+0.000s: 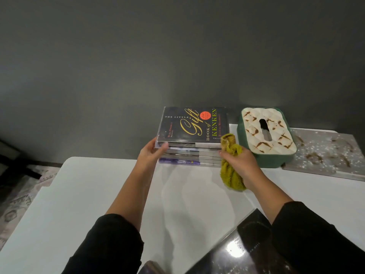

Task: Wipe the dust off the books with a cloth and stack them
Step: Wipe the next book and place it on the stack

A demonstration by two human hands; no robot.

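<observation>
Books (191,147) sit in a stack at the far edge of your white worktop (98,194), against the dark grey wall (138,56). The top book (193,124) has a dark cover with gold script and lies flat, square on the ones below; a purple-spined book (177,161) sits at the bottom. A dark glossy book (237,252) lies at the near edge of the worktop, partly under your right sleeve. At the far right lies a flat grey speckled slab (325,155). A green tissue box (266,135) with a cream patterned lid stands just right of the stack, its right end resting on the slab.

Your left hand (152,153) holds the near-left corner of the stack, thumb on the top cover's edge and fingers curled against the side of the upper books. Your right hand (240,161) grips a bunched yellow cloth (232,161): fingers closed around its middle. The cloth's upper end touches the near-right corner of the top book, and its lower end hangs below your fist, over the worktop.
</observation>
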